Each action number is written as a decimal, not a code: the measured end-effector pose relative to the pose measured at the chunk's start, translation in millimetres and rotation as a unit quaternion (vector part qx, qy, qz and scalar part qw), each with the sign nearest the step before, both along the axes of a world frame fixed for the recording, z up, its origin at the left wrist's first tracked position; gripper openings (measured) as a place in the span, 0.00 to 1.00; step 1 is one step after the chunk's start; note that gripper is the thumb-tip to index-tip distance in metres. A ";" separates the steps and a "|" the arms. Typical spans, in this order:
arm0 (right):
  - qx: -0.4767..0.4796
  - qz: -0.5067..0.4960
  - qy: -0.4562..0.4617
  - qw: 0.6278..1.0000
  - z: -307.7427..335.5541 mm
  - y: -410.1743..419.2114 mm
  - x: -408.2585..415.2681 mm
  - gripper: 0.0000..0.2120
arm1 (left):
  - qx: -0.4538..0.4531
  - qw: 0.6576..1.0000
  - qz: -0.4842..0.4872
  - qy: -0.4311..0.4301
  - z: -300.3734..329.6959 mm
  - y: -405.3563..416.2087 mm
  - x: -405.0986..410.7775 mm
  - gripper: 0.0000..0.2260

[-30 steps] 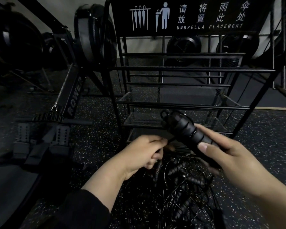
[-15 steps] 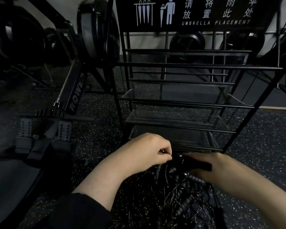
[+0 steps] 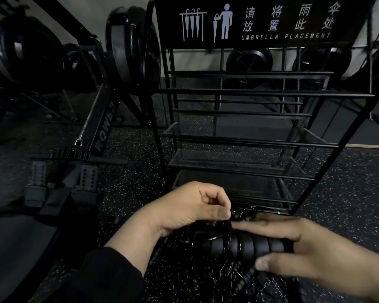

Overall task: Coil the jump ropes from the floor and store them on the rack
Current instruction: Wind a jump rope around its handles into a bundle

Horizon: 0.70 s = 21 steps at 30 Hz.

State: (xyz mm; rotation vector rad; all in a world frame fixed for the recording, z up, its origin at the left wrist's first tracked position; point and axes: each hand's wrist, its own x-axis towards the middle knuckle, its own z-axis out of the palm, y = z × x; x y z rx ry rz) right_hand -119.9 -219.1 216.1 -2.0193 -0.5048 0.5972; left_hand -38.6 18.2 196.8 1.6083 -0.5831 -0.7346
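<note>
My right hand (image 3: 311, 252) grips the black ribbed handles (image 3: 247, 246) of a jump rope, held level just in front of the rack's foot. My left hand (image 3: 193, 206) pinches the thin rope wire (image 3: 243, 214) at the handles' left end, fingers curled tight. Beneath both hands a tangle of several more jump ropes (image 3: 223, 278) lies on the speckled floor, with thin wires and ribbed handles mixed together. The black metal rack (image 3: 239, 141), with mesh shelves and an umbrella sign on top, stands directly behind the hands.
A rowing machine (image 3: 103, 125) with foot plates (image 3: 61, 178) stands to the left of the rack. More machines with round black housings line the back wall. Dark speckled rubber floor (image 3: 354, 193) stretches to the right.
My right hand lowered the handles from in front of the rack's lower shelf down to the pile, then turned them level. My left hand stayed at the wire, pinching it.
</note>
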 end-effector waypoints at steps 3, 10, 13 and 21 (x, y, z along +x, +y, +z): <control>0.064 -0.032 0.004 0.997 -0.7 -2.9 -4.0 0.27 | -0.055 0.996 0.010 0.069 -6.5 -5.2 -0.4 0.08; 0.138 -0.102 -0.002 0.985 -4.9 -6.2 -8.2 0.19 | -0.071 0.990 0.027 0.118 -14.9 -7.0 2.8 0.05; 0.147 -0.136 -0.042 0.979 -4.0 -9.5 -8.7 0.25 | -0.043 0.994 0.051 0.085 -17.9 -7.5 0.5 0.06; 0.290 -0.248 0.070 0.922 -13.8 -1.3 -3.7 0.14 | -0.021 0.972 0.219 0.076 -25.7 -42.2 -8.1 0.20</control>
